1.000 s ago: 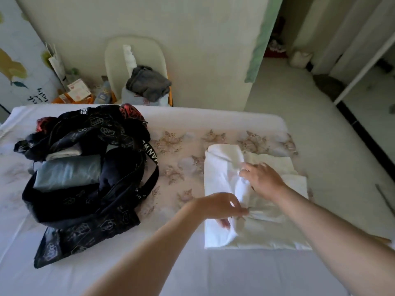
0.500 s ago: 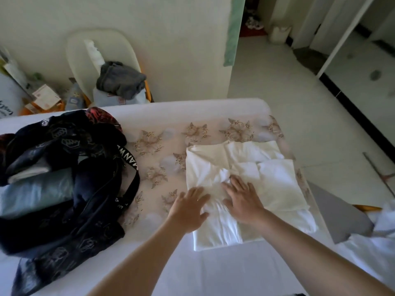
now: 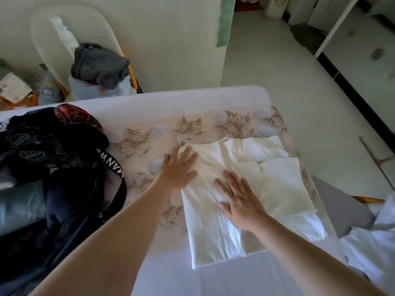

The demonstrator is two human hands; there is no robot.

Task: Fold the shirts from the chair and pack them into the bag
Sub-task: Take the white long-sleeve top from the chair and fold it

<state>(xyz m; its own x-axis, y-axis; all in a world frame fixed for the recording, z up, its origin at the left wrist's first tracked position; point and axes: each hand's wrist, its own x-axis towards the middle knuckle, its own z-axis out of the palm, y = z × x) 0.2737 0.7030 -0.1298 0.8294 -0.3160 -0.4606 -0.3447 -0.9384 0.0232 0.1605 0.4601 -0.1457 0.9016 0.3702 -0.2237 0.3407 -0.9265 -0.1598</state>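
**Desk:** Where does the shirt lie, and what are the hands doing?

**Operator:** I see the white shirt (image 3: 284,184) lying partly folded on the right half of the bed (image 3: 171,99), on the flower-patterned cloth (image 3: 136,144) and close to the bed's right edge. Both hands lie flat on it, and neither grips anything.

**Desk:** The left hand first.

**Operator:** My left hand (image 3: 178,170) sits at the shirt's far left corner. Its fingers (image 3: 188,154) are straight and spread apart, with the tips on the white fabric. The heel of the palm hangs over the shirt's left edge onto the patterned cloth.

**Desk:** And the right?

**Operator:** My right hand (image 3: 241,201) presses the middle of the shirt, nearer to me than the left. Its fingers (image 3: 229,180) are also straight and a little apart, pointing to the far left. The cloth lies under them and is not pinched between them. Folded layers of the shirt show to the right of that hand and on its near side.

**Desk:** Anything else in the shot?

**Operator:** The dark bag (image 3: 59,167) lies open on the left of the bed, well apart from the shirt. A pale blue fold (image 3: 19,206) shows inside it. Beyond the far edge of the bed, a pale chair (image 3: 42,39) stands against the wall. A grey garment (image 3: 100,65) is heaped on its seat.
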